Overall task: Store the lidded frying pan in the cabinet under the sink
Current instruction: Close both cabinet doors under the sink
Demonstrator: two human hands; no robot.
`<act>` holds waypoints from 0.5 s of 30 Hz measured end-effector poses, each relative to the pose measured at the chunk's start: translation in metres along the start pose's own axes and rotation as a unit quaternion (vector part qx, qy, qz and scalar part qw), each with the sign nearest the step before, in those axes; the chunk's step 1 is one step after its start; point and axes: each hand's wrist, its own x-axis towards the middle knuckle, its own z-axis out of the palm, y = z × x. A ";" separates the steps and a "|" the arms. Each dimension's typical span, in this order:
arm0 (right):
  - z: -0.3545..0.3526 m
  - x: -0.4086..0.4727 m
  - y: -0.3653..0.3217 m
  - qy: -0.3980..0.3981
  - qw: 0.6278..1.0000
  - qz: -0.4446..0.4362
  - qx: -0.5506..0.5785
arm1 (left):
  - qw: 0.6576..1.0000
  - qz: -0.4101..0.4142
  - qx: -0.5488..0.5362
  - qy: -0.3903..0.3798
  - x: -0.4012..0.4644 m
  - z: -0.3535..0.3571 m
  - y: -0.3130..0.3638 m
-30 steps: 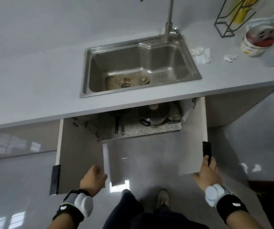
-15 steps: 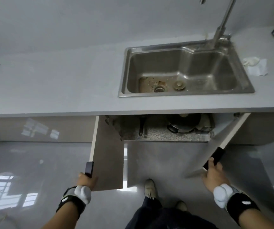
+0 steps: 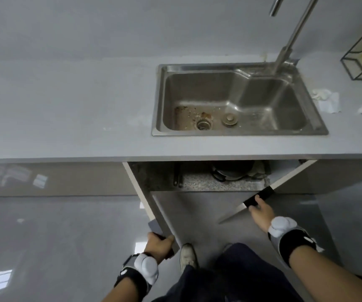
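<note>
Head cam looks down at both hands on the cabinet doors. Left hand (image 3: 159,245) has its grip wrapped round the dark handle (image 3: 155,226) on the near edge of the left door (image 3: 151,205). Right hand (image 3: 260,211) has its fingers curled over the black handle (image 3: 258,198) of the right door (image 3: 284,182). Both doors stand open.

Further in, on the speckled cabinet floor (image 3: 201,182), the lidded frying pan (image 3: 232,170) sits under the sink (image 3: 236,99), half hidden by the worktop (image 3: 66,116) edge. Another dark handle (image 3: 177,177) pokes out to its left.

So I'd say the storing part is basically done; what's left is swinging both doors shut.
</note>
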 end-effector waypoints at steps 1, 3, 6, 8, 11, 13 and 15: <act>-0.001 0.004 -0.002 0.003 0.998 0.019 0.058 | 1.000 -0.001 -0.016 -0.015 -0.004 0.007 0.013; 0.000 0.006 -0.004 -0.002 0.980 0.059 0.189 | 0.998 -0.013 -0.059 -0.032 -0.005 0.017 0.034; -0.006 0.012 -0.007 0.011 0.945 0.088 0.316 | 0.986 -0.039 -0.137 -0.085 0.001 0.029 0.066; -0.011 0.015 -0.012 0.013 0.938 0.092 0.334 | 0.975 -0.058 -0.187 -0.107 0.004 0.033 0.088; -0.018 0.026 -0.018 -0.003 0.927 0.106 0.360 | 0.950 -0.073 -0.277 -0.122 0.010 0.044 0.122; -0.019 0.033 -0.023 -0.026 0.914 0.124 0.385 | 0.932 -0.092 -0.328 -0.124 0.015 0.050 0.138; -0.022 0.047 -0.026 -0.058 0.902 0.144 0.403 | 0.903 -0.116 -0.392 -0.134 0.021 0.057 0.157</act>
